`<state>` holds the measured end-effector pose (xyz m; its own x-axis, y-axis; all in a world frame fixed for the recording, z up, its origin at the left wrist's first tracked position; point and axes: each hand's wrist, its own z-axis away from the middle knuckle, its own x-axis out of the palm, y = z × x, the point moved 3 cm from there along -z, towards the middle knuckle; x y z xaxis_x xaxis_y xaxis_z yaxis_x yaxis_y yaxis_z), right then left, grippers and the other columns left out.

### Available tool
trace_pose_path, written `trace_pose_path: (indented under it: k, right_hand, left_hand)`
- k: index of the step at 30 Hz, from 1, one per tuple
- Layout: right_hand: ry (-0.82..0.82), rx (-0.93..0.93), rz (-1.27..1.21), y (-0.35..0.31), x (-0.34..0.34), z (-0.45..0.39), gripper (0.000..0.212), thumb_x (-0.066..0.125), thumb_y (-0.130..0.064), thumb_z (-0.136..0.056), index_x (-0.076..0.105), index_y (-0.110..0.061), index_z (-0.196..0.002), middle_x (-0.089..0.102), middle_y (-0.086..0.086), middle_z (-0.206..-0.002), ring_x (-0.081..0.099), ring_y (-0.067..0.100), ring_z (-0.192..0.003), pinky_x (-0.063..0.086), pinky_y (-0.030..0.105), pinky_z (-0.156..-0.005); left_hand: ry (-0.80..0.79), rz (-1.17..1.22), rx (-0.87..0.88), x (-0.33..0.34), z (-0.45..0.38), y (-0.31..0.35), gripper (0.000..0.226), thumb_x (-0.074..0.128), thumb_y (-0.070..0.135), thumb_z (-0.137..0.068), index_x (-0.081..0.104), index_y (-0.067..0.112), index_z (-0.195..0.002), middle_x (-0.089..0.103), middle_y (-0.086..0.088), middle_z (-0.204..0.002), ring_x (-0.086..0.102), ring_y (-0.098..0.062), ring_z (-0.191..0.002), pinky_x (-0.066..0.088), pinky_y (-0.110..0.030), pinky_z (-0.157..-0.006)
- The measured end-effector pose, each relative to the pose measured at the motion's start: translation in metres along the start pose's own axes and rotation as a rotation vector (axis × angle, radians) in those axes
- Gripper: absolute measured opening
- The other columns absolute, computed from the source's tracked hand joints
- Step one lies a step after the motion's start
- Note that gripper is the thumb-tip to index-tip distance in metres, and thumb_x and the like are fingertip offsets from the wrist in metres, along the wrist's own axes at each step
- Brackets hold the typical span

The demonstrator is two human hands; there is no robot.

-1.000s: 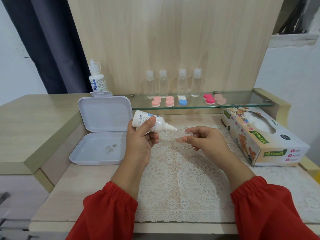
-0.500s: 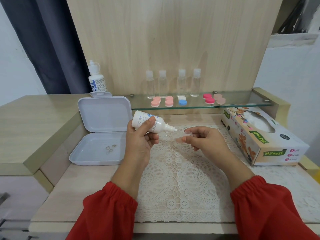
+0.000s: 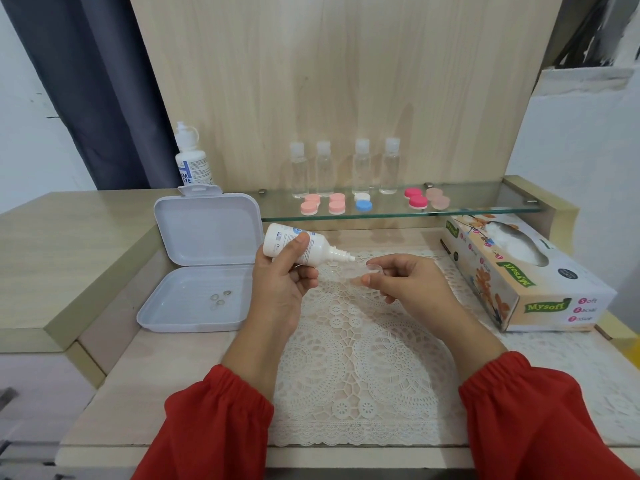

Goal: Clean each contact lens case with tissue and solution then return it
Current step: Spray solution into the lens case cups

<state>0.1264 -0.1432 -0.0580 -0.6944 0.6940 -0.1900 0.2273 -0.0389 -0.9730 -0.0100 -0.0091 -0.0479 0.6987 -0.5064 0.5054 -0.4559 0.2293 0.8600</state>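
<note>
Light wood back panel point(image 3: 346, 81) fills 12 o'clock. Dark curtain point(image 3: 93, 91) hangs at 10–11 o'clock against a white wall point(image 3: 24, 133). Second white wall point(image 3: 581, 140) at 2–3 o'clock. Beige side counter point(image 3: 62, 244) at 9 o'clock. Lighting soft, even.

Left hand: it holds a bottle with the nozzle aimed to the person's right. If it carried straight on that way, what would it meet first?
Probably the clear case pinched by the right hand.
</note>
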Motion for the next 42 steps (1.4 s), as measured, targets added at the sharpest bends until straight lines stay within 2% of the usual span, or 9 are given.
trace_pose_path:
  k: [5,10,14,19,27,31,42]
  right_hand:
    - [-0.024,0.009,0.001,-0.0002,0.0024,-0.0001,0.025,0.084,-0.015,-0.071,0.073,-0.017,-0.093,0.054,0.001,-0.064,0.053,0.008,-0.053,0.048,0.022,-0.056]
    - [-0.038,0.031,-0.019,-0.0017,0.0054,0.0007,0.024,0.085,-0.012,-0.069,0.072,-0.017,-0.089,0.059,0.008,-0.072,0.053,0.01,-0.054,0.048,0.021,-0.052]
    - [-0.038,0.037,-0.02,-0.0024,0.0054,0.0015,0.024,0.085,-0.013,-0.068,0.072,-0.017,-0.089,0.06,0.009,-0.073,0.053,0.01,-0.054,0.048,0.02,-0.051]
    - [-0.044,0.031,-0.019,-0.0034,0.0058,0.0025,0.025,0.085,-0.012,-0.069,0.072,-0.016,-0.089,0.056,0.006,-0.069,0.052,0.007,-0.05,0.047,0.019,-0.051]
    - [-0.042,0.031,-0.022,-0.0038,0.0061,0.0022,0.025,0.084,-0.012,-0.069,0.072,-0.016,-0.09,0.059,0.011,-0.074,0.053,0.01,-0.055,0.048,0.02,-0.052]
    - [-0.043,0.028,-0.019,-0.0033,0.0054,0.0027,0.026,0.085,-0.012,-0.069,0.072,-0.016,-0.091,0.058,0.012,-0.076,0.053,0.01,-0.054,0.048,0.02,-0.052]
    - [-0.042,0.032,-0.022,-0.0034,0.006,0.0026,0.025,0.084,-0.01,-0.07,0.071,-0.016,-0.09,0.058,0.004,-0.067,0.052,0.008,-0.052,0.047,0.021,-0.051]
  left_hand:
    - [-0.061,-0.029,0.008,0.0066,0.0038,0.0,0.047,0.071,0.024,-0.075,0.051,0.007,-0.113,0.063,-0.009,-0.076,0.053,-0.013,-0.048,0.046,-0.023,-0.045]
    - [-0.082,-0.058,0.013,0.0076,0.0037,-0.002,0.032,0.068,0.017,-0.084,0.051,0.007,-0.109,0.064,-0.011,-0.079,0.053,-0.014,-0.048,0.046,-0.024,-0.045]
    - [-0.099,-0.073,0.028,0.0084,0.0056,-0.0007,0.031,0.07,0.019,-0.08,0.052,0.01,-0.104,0.065,-0.011,-0.078,0.054,-0.014,-0.048,0.047,-0.024,-0.045]
    - [-0.119,-0.089,0.051,0.0098,0.0091,0.0015,0.042,0.073,0.026,-0.067,0.052,0.011,-0.1,0.065,-0.012,-0.078,0.055,-0.015,-0.049,0.047,-0.025,-0.045]
    - [-0.102,-0.087,0.052,0.0094,0.0082,0.0012,0.033,0.072,0.02,-0.075,0.052,0.012,-0.099,0.065,-0.009,-0.074,0.054,-0.015,-0.047,0.047,-0.025,-0.044]
    - [-0.108,-0.093,0.06,0.0091,0.0093,0.0019,0.042,0.074,0.026,-0.067,0.052,0.011,-0.1,0.065,-0.01,-0.075,0.054,-0.015,-0.048,0.047,-0.025,-0.044]
    - [-0.121,-0.088,0.066,0.0078,0.0084,0.0013,0.038,0.073,0.025,-0.07,0.052,0.012,-0.099,0.065,-0.01,-0.075,0.054,-0.015,-0.048,0.046,-0.025,-0.043]
